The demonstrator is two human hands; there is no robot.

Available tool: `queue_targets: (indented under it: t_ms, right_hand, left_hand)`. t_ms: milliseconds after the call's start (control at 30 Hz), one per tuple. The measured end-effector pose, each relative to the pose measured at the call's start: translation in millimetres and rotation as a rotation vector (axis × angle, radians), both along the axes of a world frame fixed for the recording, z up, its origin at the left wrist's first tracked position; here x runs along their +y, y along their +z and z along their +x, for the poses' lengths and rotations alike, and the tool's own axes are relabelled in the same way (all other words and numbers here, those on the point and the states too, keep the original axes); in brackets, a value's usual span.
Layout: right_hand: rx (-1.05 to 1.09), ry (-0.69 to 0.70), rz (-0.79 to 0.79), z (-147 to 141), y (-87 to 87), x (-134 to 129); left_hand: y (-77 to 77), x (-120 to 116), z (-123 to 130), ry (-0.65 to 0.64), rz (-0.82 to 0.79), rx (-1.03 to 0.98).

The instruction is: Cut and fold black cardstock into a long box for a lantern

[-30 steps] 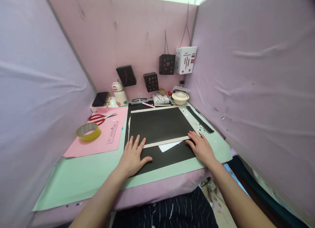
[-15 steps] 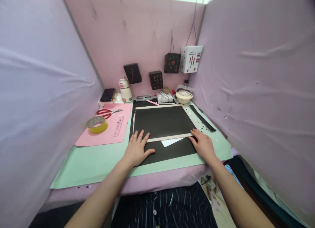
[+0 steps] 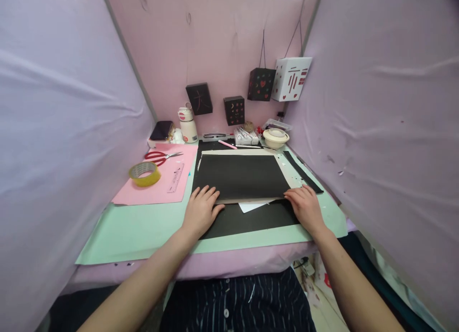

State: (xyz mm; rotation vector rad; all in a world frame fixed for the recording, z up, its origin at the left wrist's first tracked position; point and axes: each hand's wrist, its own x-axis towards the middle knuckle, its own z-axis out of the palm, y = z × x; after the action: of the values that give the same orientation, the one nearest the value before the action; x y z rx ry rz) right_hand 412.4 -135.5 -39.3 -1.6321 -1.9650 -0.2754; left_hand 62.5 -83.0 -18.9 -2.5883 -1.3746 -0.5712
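Pink booth wall (image 3: 215, 45) at the back, bench (image 3: 247, 262) in front covered with mint paper (image 3: 136, 231). Left hand (image 3: 201, 210) is on the near left corner of a black sheet (image 3: 245, 176), fingers slightly spread. Right hand (image 3: 305, 208) is at the near right corner, fingers bunched, can't tell if they're pinching. Sheet's mid-bench, over a bigger black sheet (image 3: 251, 221). Left of it, yellow tape roll (image 3: 147, 180), then scissors (image 3: 160, 156); boxes (image 3: 262, 84) hang by the wall.

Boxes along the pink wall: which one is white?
The rightmost box, with red stripes and hearts on its front. The other three boxes are black.
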Motion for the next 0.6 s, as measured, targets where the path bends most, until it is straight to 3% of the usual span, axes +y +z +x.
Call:
queue_targets:
  t_ms: [100, 233, 333, 500, 600]
  right_hand:
    - [0.036, 0.014, 0.052, 4, 2.2, 2]
    - [-0.006, -0.038, 0.073, -4, 11.7, -4]
    - [-0.065, -0.048, 0.159, -30, 22.3, -7]
    - [-0.115, 0.127, 0.307, -91, 31.1, 6]
    - [-0.108, 0.192, 0.380, -110, 31.3, 16]
  left_hand:
    - [4.2, 7, 11, -0.102, 0.047, -0.014]
    - [2.5, 15, 17, -0.146, 0.166, -0.073]
    - [-1.1, 16, 16, -0.177, 0.291, -0.112]
    - [1.9, 11, 13, -0.227, 0.386, -0.133]
    - [10.3, 7, 12, -0.231, 0.402, -0.145]
